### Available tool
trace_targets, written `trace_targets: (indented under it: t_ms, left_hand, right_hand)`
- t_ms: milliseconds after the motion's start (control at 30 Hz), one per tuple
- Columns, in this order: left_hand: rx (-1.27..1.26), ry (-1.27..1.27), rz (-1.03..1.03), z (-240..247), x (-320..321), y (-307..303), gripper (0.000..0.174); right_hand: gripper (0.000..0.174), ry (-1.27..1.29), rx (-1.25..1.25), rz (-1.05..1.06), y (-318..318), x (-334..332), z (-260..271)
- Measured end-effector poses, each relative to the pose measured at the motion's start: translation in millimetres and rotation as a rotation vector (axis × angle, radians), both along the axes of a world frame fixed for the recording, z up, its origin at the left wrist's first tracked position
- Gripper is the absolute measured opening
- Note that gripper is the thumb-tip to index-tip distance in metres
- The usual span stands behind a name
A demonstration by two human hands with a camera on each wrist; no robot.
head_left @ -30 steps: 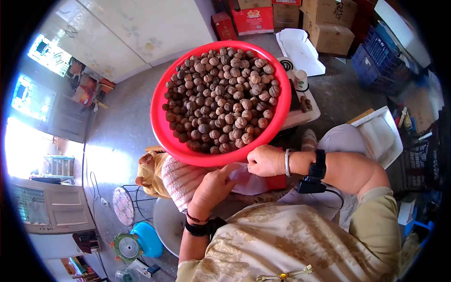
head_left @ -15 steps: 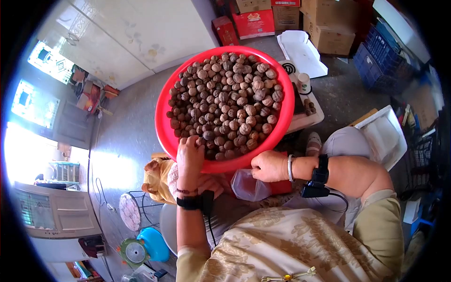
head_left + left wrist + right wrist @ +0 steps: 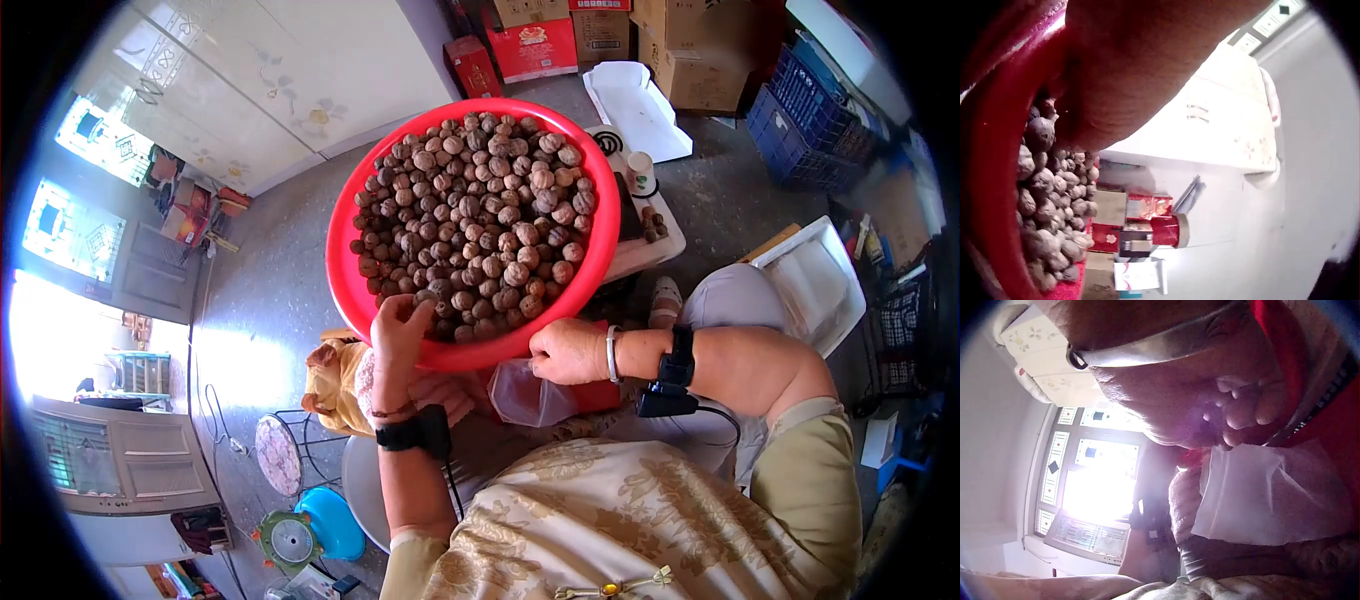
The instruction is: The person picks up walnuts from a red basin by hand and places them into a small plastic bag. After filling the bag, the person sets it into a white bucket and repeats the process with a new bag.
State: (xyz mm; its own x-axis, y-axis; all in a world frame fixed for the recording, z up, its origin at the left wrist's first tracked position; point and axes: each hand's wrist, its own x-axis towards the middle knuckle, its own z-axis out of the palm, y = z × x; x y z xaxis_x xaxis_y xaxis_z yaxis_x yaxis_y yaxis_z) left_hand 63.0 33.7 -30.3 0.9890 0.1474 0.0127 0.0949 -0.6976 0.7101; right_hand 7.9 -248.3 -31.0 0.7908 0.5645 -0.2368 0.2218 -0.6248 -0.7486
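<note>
A wide red basin (image 3: 342, 262) full of walnuts (image 3: 470, 225) sits in front of me. My left hand (image 3: 397, 335) reaches over its near left rim, bent fingers down at the walnuts along that edge. In the left wrist view the hand is dark and its fingertips are mostly hidden beside a walnut (image 3: 1040, 134); I cannot tell whether they grip one. Just below the near rim, my right hand (image 3: 572, 352) holds the top of a clear plastic bag (image 3: 528, 398) in curled fingers. The bag (image 3: 1266, 500) hangs from those fingers in the right wrist view.
Beyond the basin's right side stands a white tray (image 3: 660, 250) with a white cup (image 3: 641, 172) and several walnuts. A white foam box (image 3: 840, 285) lies farther right. Cardboard boxes (image 3: 705, 75) and blue crates (image 3: 795, 140) line the back. A round stool (image 3: 280, 455) is at left.
My left hand has left the bag beside my right hand and moved up and left to the walnuts at the basin's near edge. My right hand stays near the rim with the bag.
</note>
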Motion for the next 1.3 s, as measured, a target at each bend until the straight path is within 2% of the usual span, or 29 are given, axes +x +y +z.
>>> trace_targets:
  t_ms: [67, 200, 367, 433, 467, 500, 567, 600, 667, 733, 800, 900, 1033, 1133, 1300]
  left_hand:
    - [-0.395, 0.063, -0.013, 28.0, -20.1, -10.4, 0.033]
    - [-0.49, 0.116, -0.089, 56.5, -52.4, -23.2, 0.03]
    - [-0.715, 0.208, -0.206, 37.2, -76.5, -21.8, 0.024]
    - [-0.546, 0.192, -0.31, 35.9, -85.1, -29.5, 0.025]
    - [-0.318, 0.106, -0.399, 35.3, -84.8, -30.1, 0.027]
    - [-0.318, 0.106, -0.397, 32.7, -86.2, -30.7, 0.027]
    - [-0.326, 0.1, -0.524, 26.6, -89.6, -33.1, 0.029]
    - [-0.201, 0.057, -0.569, 37.0, -90.9, -37.6, 0.03]
    - [-0.224, 0.061, -0.527, 39.0, -93.1, -42.1, 0.029]
    - [-0.243, 0.062, -0.485, 40.2, -91.5, -41.3, 0.027]
    - [0.055, -0.089, -0.41, 41.6, -86.9, -37.7, 0.024]
    - [0.049, -0.144, -0.289, 38.7, -77.5, -30.2, 0.02]
    - [0.083, -0.222, -0.246, 25.9, -58.2, -18.9, 0.019]
    - [0.049, -0.228, -0.19, 19.3, -39.6, -17.2, 0.021]
    - [0.179, -0.26, -0.23, -10.2, 2.0, -11.9, 0.037]
  right_hand:
    - [0.022, -0.032, 0.017, -0.006, 0.2, -1.2, -4.4]
    - [0.026, -0.001, 0.02, -0.003, 1.0, 2.3, -6.7]
    - [0.026, 0.027, -0.01, 0.006, 2.1, 2.7, -10.5]
    - [0.025, 0.007, 0.0, -0.015, 2.9, 1.6, -11.4]
    - [0.025, 0.008, 0.0, -0.014, 3.0, 2.0, -14.8]
    - [0.025, 0.006, 0.017, -0.006, 3.2, 2.9, -16.7]
    - [0.026, 0.005, 0.033, 0.001, 1.8, 3.6, -20.5]
    - [0.025, 0.009, 0.022, 0.005, 1.0, 3.4, -13.9]
    - [0.025, 0.013, 0.011, 0.01, 0.7, 2.2, -11.0]
    - [0.017, -0.076, 0.041, -0.003, 0.8, 0.2, -12.2]
    - [0.021, -0.061, 0.049, -0.006, 0.4, -0.4, -12.1]
    - [0.025, -0.042, 0.019, 0.005, -0.3, 0.6, -8.0]
    - [0.026, -0.031, -0.011, 0.002, -0.6, -0.6, -4.4]
    - [0.021, -0.092, 0.043, -0.016, -0.3, -2.4, -9.3]
    - [0.022, -0.089, 0.051, -0.008, -0.9, -1.6, -10.4]
